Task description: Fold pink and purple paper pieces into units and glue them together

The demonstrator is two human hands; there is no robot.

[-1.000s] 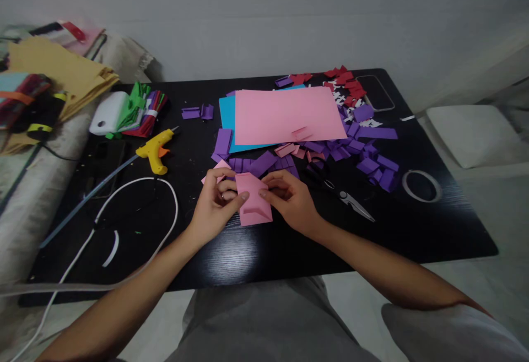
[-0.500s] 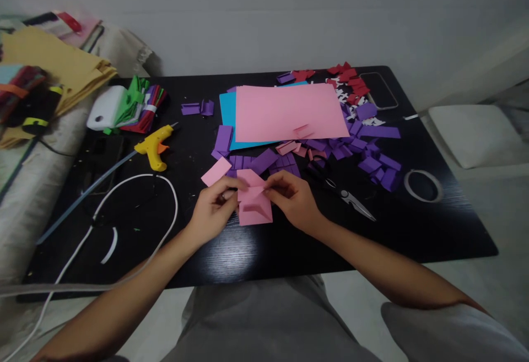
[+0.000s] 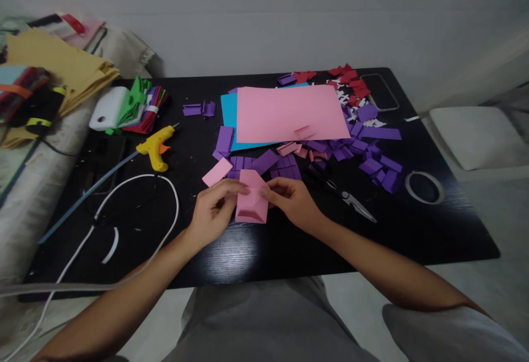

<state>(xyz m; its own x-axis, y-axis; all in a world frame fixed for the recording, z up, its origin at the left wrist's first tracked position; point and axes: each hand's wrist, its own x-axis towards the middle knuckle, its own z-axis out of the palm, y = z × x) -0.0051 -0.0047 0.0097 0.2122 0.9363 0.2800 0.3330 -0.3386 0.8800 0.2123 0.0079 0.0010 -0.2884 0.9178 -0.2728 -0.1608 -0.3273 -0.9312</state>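
Between my two hands is a folded piece of pink paper (image 3: 251,207), creased across and held a little above the black table (image 3: 297,252). My left hand (image 3: 215,210) pinches its left edge with thumb and fingers. On the opposite edge my right hand (image 3: 293,199) has its thumb on top and fingers behind the paper. A smaller pink paper piece (image 3: 217,172) lies beyond my left hand. Purple paper pieces (image 3: 264,161) lie just past the folded paper. Black-handled scissors (image 3: 351,201) rest to the right of my right hand.
Pink sheets (image 3: 289,114) lie over a blue sheet (image 3: 228,119) at the back. Red paper bits (image 3: 356,86) and a tape roll (image 3: 424,187) are on the right. A yellow glue gun (image 3: 156,147) and a white cable (image 3: 177,207) occupy the left.
The folded pink paper has turned slightly and its upper part lies flatter. My right fingers have shifted a little behind its edge; both hands still hold it.
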